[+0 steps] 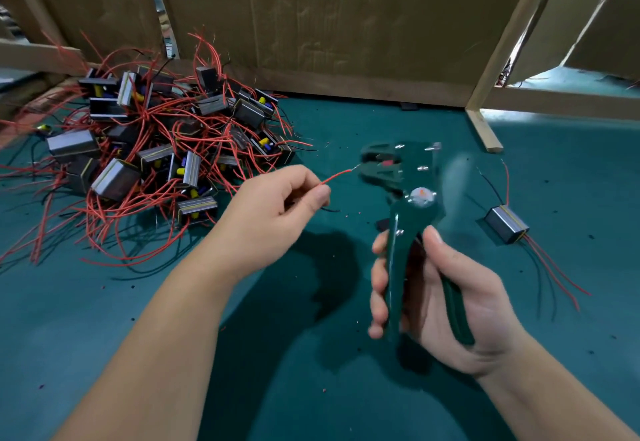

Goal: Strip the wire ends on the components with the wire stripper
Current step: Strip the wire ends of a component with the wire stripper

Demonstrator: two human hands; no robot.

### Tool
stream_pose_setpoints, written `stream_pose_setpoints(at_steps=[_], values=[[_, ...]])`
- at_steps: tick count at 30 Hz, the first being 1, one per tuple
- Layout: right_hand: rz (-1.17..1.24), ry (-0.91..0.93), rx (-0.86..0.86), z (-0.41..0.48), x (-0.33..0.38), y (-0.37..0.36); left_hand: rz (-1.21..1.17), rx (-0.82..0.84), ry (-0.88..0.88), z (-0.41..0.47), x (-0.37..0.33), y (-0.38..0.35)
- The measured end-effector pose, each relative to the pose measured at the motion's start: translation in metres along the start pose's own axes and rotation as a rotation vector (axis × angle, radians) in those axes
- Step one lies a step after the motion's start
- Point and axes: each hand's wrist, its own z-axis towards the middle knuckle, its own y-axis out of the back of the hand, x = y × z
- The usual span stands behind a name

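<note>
Red insulation covers the wire (336,175) that runs up and to the right from the left hand (277,208). Its bare metal tip sits at the mouth of the wire stripper (403,194), between the tool's dark jaws; whether they bite on it cannot be told. The left hand pinches the wire between thumb and forefinger with the other fingers curled under, and a thin black lead (329,210) pokes out below the thumb. Where the wire goes past that pinch is hidden by the hand.

The right hand (436,295) grips the stripper by its two green handles. The fingers wrap round the left handle, the thumb stands up along the right side, and the other handle lies across the palm, the two handles spread apart. The tool is held upright above the green mat (242,354), its head turned left toward the wire. A small dark thing (382,224) shows just left of the handle, mostly covered by it.

Behind the left hand, at the far left, lies a pile of components (145,149), metal-cored blocks tangled in red and black leads. One single component (505,227) lies on the mat to the right of the stripper, well apart from the pile, its leads trailing toward the near right. Red specks (357,213) dot the mat around the hands. A cardboard wall (329,25) closes off the back, with a wooden post (498,59) leaning at its right end
</note>
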Motion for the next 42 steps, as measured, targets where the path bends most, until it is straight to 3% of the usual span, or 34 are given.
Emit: stream_pose_setpoints(at_steps=[4,7,10,16,42], values=[[0.123,0.054,0.013,0.002,0.009,0.008,-0.283,-0.059,0.062,0.002,-0.004,0.006],[0.110,-0.036,0.002,0.002,0.009,0.011,-0.490,-0.059,0.141,0.002,-0.009,0.006],[0.073,-0.135,0.111,0.001,0.006,0.009,-0.559,-0.098,0.145,0.002,-0.012,0.004],[0.081,-0.172,0.344,-0.003,0.002,0.005,-0.579,-0.127,0.160,0.002,-0.011,0.004],[-0.054,-0.122,0.318,-0.006,0.000,0.010,-0.534,-0.210,0.011,0.003,-0.016,-0.007]])
